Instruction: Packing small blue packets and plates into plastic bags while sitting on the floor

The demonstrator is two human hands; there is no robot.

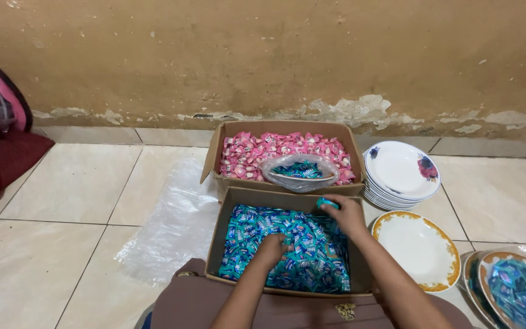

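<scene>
Left hand (273,248) is down in the near cardboard box (220,244), knuckles among the teal candies (312,256), with box walls hemming it on every side. Right hand (345,214) hovers at the far right corner, pinching a teal candy (327,203), right against the wall shared with the far box of pink candies (281,149). A clear plastic bag (299,172) sits on that pink heap, blocking the straight line ahead. To the right, a stack of white plates (400,173), a gold-rimmed plate (418,248) and a plate of teal candies (518,289) crowd the floor. To the left, only a flat plastic sheet (168,225) on open tiles.
</scene>
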